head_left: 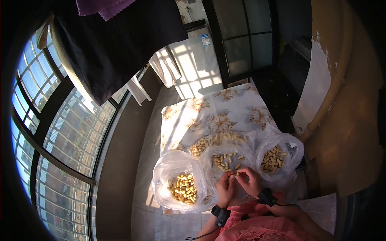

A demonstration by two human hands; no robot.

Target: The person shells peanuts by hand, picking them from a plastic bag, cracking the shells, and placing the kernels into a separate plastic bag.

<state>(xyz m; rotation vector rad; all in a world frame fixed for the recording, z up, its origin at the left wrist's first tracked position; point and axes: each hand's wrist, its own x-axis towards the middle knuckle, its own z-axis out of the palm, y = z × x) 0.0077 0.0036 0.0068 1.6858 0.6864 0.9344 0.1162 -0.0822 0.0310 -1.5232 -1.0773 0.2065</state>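
Note:
My left hand (226, 187) and my right hand (250, 183) meet at the near side of the table, fingertips pinched together. Between them shows a small pale peanut (237, 174), partly covered by the fingers. Just beyond lies an open clear plastic bag (207, 161) with scattered unshelled peanuts (225, 160) in it. To the left stands a plastic bag (161, 172) holding a sunlit heap of peanuts (183, 188). On the right, another plastic bag (295, 149) holds more peanuts (273, 160). Both wrists wear black bands with cables.
A flowered cloth covers the table (189, 106). Further peanuts (198, 147) lie in plastic behind the middle bag. Barred windows (68, 136) line the left side, and dark clothing (124, 44) hangs overhead. A white appliance (197, 60) stands beyond the table; a pipe (327, 108) runs down the right wall.

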